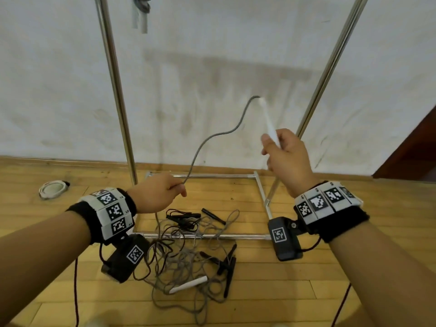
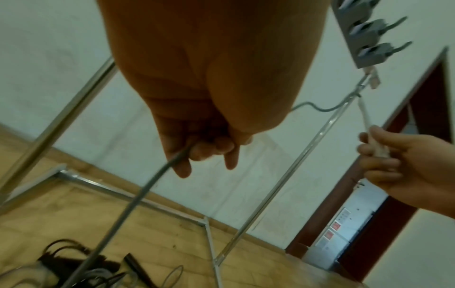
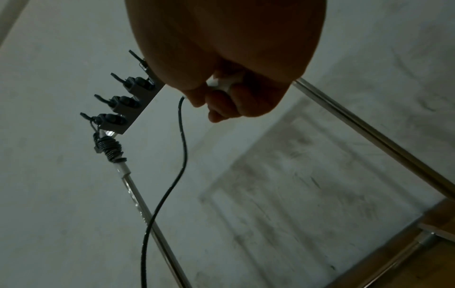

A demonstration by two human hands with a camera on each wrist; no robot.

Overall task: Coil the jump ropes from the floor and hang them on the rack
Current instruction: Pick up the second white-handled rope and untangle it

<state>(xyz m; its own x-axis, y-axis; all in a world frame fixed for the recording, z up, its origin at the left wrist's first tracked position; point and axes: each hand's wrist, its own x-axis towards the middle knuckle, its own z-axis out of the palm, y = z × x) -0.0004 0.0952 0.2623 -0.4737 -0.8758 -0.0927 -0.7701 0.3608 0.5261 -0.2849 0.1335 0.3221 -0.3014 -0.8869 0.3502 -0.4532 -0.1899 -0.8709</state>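
Grey jump rope raised in front of the rack (image 1: 117,90)
Right hand (image 1: 286,159) grips the white handle (image 1: 269,123); left hand (image 1: 157,194) pinches the grey cord (image 1: 213,135); remaining ropes (image 1: 188,256) lie tangled on the floor at the rack base

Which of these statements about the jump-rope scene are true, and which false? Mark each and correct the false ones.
1. The right hand grips a white plastic rope handle. True.
2. The left hand holds a black handle. False: it pinches the thin grey rope cord.
3. A tangled pile of grey and black ropes lies on the wooden floor. True.
4. The second white handle hangs on the rack. False: it lies on the floor in the tangle.
5. A coiled rope already hangs from the grey hook bar on the metal rack. True.
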